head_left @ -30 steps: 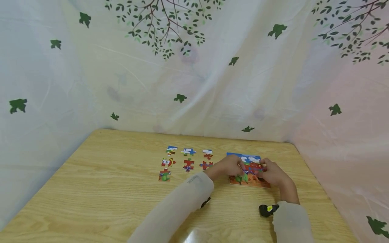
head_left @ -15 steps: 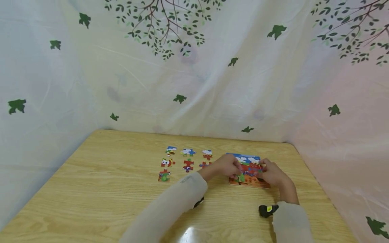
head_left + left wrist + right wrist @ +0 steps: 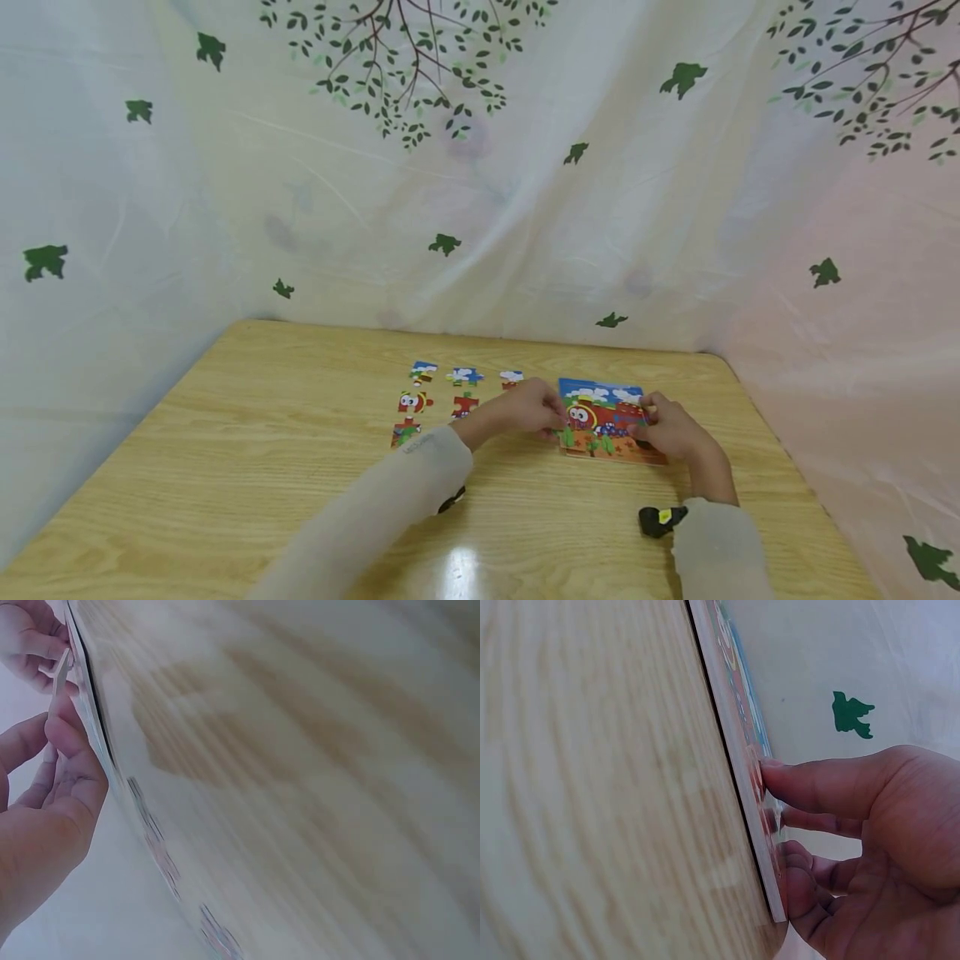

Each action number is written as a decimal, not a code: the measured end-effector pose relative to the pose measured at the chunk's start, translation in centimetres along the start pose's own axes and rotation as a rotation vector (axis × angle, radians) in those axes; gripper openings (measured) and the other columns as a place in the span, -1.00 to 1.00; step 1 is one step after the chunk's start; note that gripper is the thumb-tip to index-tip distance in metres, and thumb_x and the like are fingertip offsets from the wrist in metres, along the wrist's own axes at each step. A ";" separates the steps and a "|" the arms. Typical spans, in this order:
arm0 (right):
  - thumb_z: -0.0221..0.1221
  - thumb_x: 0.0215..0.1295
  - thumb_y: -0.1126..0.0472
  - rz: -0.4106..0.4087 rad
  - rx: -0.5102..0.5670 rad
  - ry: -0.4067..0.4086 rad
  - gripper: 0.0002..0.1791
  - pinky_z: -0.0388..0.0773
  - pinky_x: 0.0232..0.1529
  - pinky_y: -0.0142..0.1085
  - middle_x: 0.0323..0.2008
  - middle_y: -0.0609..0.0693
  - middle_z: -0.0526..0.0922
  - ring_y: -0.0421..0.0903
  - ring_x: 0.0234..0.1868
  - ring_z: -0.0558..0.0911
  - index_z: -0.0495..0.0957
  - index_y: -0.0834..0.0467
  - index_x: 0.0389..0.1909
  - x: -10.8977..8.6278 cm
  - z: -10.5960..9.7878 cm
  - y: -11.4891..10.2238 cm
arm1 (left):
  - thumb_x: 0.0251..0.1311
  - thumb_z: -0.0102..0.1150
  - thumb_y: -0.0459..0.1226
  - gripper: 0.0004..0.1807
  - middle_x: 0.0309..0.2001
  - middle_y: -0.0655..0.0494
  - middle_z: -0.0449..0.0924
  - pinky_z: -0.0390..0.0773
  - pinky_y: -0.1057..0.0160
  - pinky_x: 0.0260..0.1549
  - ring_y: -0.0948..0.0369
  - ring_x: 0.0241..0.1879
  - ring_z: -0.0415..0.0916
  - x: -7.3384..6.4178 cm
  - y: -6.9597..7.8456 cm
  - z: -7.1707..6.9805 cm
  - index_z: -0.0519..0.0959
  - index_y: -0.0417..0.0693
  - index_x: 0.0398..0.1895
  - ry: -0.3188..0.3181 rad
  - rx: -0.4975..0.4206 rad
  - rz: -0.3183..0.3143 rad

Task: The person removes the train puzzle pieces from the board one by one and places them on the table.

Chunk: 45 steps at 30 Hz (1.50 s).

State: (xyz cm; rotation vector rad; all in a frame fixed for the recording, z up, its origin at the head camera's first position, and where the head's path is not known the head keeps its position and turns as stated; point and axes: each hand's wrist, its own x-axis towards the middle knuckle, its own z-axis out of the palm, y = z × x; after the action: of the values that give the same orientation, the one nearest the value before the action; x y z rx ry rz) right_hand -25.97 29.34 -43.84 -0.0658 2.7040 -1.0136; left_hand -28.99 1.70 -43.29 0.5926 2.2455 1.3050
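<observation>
A jigsaw board (image 3: 600,396) with a red cartoon train, blue sky and brown ground lies flat on the table's right half. My left hand (image 3: 525,408) is beside its left edge. In the left wrist view it pinches a thin puzzle piece (image 3: 60,679) between thumb and finger, edge-on, so its picture is hidden. My right hand (image 3: 675,429) holds the board's right edge. In the right wrist view the thumb (image 3: 810,784) presses on the board's face, with the other fingers curled against its side.
Loose puzzle pieces (image 3: 415,402) lie in rows left of the board, some partly hidden by my left arm. The wooden table (image 3: 247,467) ends at a pale curtain (image 3: 337,208) with green leaf shapes. A bright reflection lies near the front.
My left hand has drawn back leftward from over the board to its left edge, uncovering the train's face. It now covers more of the loose pieces. My right hand has stayed put.
</observation>
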 end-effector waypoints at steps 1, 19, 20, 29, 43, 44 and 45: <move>0.14 0.53 0.22 0.001 0.007 -0.001 -0.39 0.44 0.15 0.22 0.20 0.60 0.37 0.38 0.16 0.49 0.13 0.46 0.38 0.0 0.0 0.0 | 0.37 0.28 -0.35 -0.91 -0.37 0.12 0.69 0.67 0.27 -0.38 0.20 -0.44 0.68 -0.2 -0.2 -0.2 0.72 -0.13 -0.31 0.005 0.005 -0.002; 0.15 0.52 0.23 -0.020 0.013 0.001 -0.39 0.47 0.13 0.18 0.20 0.60 0.37 0.36 0.17 0.49 0.15 0.48 0.36 0.0 0.0 0.3 | 0.37 0.27 -0.36 -0.94 -0.28 0.05 0.71 0.69 0.21 -0.29 0.16 -0.38 0.70 -4.5 -3.1 -4.6 0.69 -0.19 -0.24 -0.005 -0.037 -0.002; 0.15 0.52 0.23 -0.021 0.014 0.003 -0.40 0.47 0.13 0.18 0.20 0.60 0.37 0.36 0.16 0.49 0.15 0.48 0.36 0.0 0.0 0.3 | 0.38 0.26 -0.37 -0.93 -0.27 0.05 0.72 0.69 0.21 -0.29 0.15 -0.38 0.70 -4.7 -3.3 -4.8 0.69 -0.20 -0.23 -0.006 -0.036 0.001; 0.15 0.50 0.24 -0.016 -0.004 0.003 -0.38 0.47 0.12 0.18 0.22 0.61 0.34 0.38 0.18 0.47 0.14 0.48 0.37 0.1 0.0 0.4 | 0.36 0.27 -0.38 -0.94 -0.28 0.04 0.69 0.69 0.23 -0.30 0.19 -0.38 0.68 -6.5 -4.8 -6.2 0.67 -0.22 -0.22 0.005 -0.013 -0.043; 0.14 0.50 0.25 -0.004 0.014 0.005 -0.40 0.43 0.16 0.20 0.25 0.59 0.30 0.39 0.22 0.39 0.14 0.46 0.37 0.0 0.0 0.2 | 0.36 0.29 -0.36 -0.96 -0.32 0.10 0.68 0.68 0.24 -0.34 0.20 -0.40 0.63 -8.8 -5.7 -8.4 0.68 -0.17 -0.25 -0.023 0.131 -0.049; 0.14 0.50 0.25 -0.004 0.017 0.004 -0.40 0.43 0.16 0.20 0.25 0.59 0.29 0.39 0.22 0.38 0.14 0.46 0.37 0.0 0.0 0.2 | 0.35 0.29 -0.36 -0.96 -0.32 0.11 0.68 0.67 0.25 -0.34 0.21 -0.40 0.62 -8.9 -5.7 -8.5 0.68 -0.17 -0.25 -0.022 0.148 -0.047; 0.14 0.50 0.24 -0.002 0.015 0.005 -0.39 0.43 0.16 0.21 0.25 0.59 0.29 0.39 0.22 0.38 0.14 0.46 0.37 0.1 0.0 0.2 | 0.35 0.30 -0.37 -0.96 -0.33 0.12 0.68 0.67 0.24 -0.35 0.22 -0.40 0.61 -8.9 -5.8 -8.6 0.68 -0.18 -0.25 -0.017 0.167 -0.043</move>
State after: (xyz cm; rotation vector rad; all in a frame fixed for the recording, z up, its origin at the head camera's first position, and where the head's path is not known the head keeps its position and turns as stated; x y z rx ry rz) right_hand -26.01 29.51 -44.02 -0.0637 2.7005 -1.0359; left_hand -27.73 -11.91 -43.07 0.6078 2.3553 1.0950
